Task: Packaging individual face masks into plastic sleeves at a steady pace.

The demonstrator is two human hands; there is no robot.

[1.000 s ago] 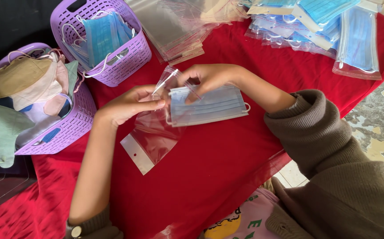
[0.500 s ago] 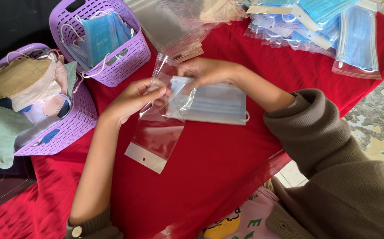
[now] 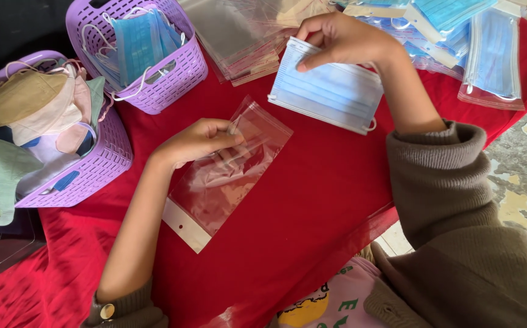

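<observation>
A person is working over a red cloth-covered table [image 3: 312, 200], seen from above. The left hand [image 3: 199, 141] is pinching the open mouth of a clear, flat, rectangular plastic bag with a white header strip [image 3: 224, 176]; fingers are closed on the film while the rest of the bag is lying on the cloth. The right hand [image 3: 339, 39] is lifted further up the table, loosely curled, gripping a small stack of pale blue pleated face masks with white ear loops [image 3: 330, 91] by its top edge, well apart from the bag.

Risks, as a judgement: the stack is hanging from one edge, so masks could be fanning out or slipping loose. The thin bag mouth could be collapsing shut under the pinch, and dangling ear loops could be snagging on its rim.

Packaging around them: a pile of empty clear bags [image 3: 239, 36] is sitting top centre. Already bagged blue masks in clear sleeves [image 3: 488, 54] are lying top right. A lilac plastic basket of loose blue masks [image 3: 172, 79] is standing top left, and a second lilac basket of beige, pink and green masks [image 3: 93, 170] is at the far left.
</observation>
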